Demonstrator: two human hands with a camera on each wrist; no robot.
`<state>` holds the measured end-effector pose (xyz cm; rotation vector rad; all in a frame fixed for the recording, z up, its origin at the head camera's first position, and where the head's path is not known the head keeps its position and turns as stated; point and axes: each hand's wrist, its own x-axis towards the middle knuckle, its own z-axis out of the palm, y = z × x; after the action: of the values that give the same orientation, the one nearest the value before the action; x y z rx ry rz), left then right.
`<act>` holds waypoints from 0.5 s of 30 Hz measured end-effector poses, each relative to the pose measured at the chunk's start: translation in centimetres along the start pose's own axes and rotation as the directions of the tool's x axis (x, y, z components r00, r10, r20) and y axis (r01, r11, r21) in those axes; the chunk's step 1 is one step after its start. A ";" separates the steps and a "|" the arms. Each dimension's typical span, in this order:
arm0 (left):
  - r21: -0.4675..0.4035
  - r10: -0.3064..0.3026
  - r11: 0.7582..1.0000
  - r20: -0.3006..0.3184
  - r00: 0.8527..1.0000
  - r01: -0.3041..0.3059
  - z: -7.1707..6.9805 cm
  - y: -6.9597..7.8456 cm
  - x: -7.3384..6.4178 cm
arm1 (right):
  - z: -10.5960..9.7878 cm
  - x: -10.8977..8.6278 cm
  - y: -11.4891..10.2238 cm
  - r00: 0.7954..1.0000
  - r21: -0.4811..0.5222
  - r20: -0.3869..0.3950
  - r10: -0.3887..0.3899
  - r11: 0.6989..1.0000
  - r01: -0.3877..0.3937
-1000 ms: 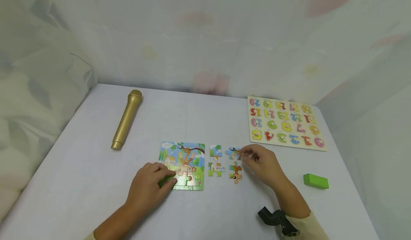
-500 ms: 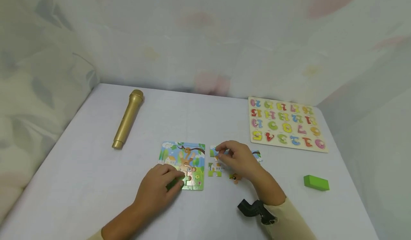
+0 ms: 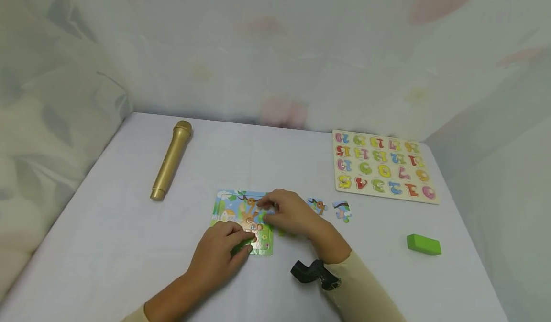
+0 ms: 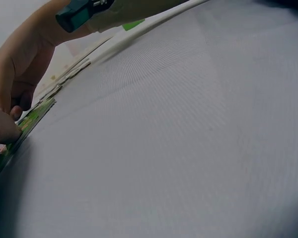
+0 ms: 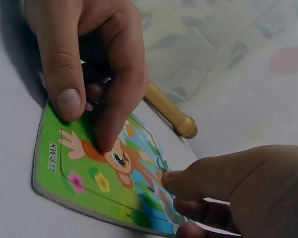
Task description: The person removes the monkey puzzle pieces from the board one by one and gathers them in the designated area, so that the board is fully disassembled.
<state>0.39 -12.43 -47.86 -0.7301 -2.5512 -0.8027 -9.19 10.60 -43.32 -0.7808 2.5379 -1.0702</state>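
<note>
A small jigsaw puzzle board [image 3: 224, 205] with a cartoon monkey, house and green ground lies mid-table. My left hand [image 3: 218, 251] rests on its lower left, with thumb and index fingertips down on the picture. In the right wrist view, the left index fingertip touches beside the monkey's eye. Over the board's right edge is my right hand [image 3: 294, 215], its thumb and index finger bent toward the picture. I cannot tell whether a piece is between them. Two loose puzzle pieces [image 3: 317, 206] lie right of that hand, and green bits of another show beneath it.
A gold microphone [image 3: 170, 161] lies at the back left. The wooden number board [image 3: 383, 167] sits at the back right, with a green block [image 3: 424, 244] nearer the front. A patterned cloth [image 3: 215, 49] hangs behind the white table [image 3: 107, 216].
My right hand has moved left from the loose pieces to the board's right edge, uncovering pieces behind it. My left hand has shifted slightly right along the board.
</note>
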 end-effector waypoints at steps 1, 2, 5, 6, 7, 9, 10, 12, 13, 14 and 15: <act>-0.003 -0.001 1.000 0.003 1.000 0.001 0.0 0.0 0.0 | 0.1 0.2 -0.1 1.000 -0.012 0.012 -0.001 1.000 0.001; -0.007 -0.001 1.000 0.007 1.000 0.001 0.0 -0.1 0.0 | 0.2 0.3 -0.1 1.000 -0.023 0.028 0.002 1.000 -0.001; -0.015 -0.003 1.000 0.015 1.000 0.003 0.1 -0.1 -0.1 | 0.5 0.5 -0.4 0.998 -0.053 0.060 0.008 0.999 -0.005; -0.016 -0.003 1.000 0.017 1.000 0.004 0.1 -0.1 -0.1 | 0.5 0.5 -0.5 0.997 -0.062 0.070 0.012 0.998 -0.008; -0.017 -0.003 1.000 0.017 1.000 0.004 0.1 -0.1 -0.2 | 0.6 0.5 -0.5 0.997 -0.072 0.076 0.016 0.997 -0.011; -0.014 -0.004 1.000 0.018 1.000 0.004 0.0 -0.1 -0.2 | 0.6 0.4 -0.7 0.997 -0.096 0.080 0.016 0.995 -0.008; -0.011 -0.005 1.000 0.018 1.000 0.005 0.0 -0.1 -0.2 | 0.7 0.4 -0.7 0.997 -0.106 0.082 0.015 0.994 -0.006; -0.007 -0.007 1.000 0.019 1.000 0.007 0.0 -0.1 -0.2 | 0.7 0.4 -0.8 0.996 -0.131 0.088 0.015 0.991 -0.003; -0.005 -0.008 1.000 0.019 1.000 0.008 0.0 -0.1 -0.2 | 0.7 0.5 -0.8 0.996 -0.141 0.090 0.014 0.990 -0.001; -0.004 -0.009 1.000 0.020 1.000 0.009 0.0 -0.2 -0.1 | 0.8 0.5 -0.8 0.996 -0.151 0.092 0.010 0.989 0.004; -0.003 -0.010 1.000 0.021 1.000 0.010 0.0 -0.2 -0.1 | 0.7 0.5 -0.8 0.996 -0.157 0.093 0.009 0.988 0.006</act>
<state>0.39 -12.61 -47.98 -0.7308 -2.5747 -0.8072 -8.98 9.41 -43.27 -0.8485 2.5649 -0.8197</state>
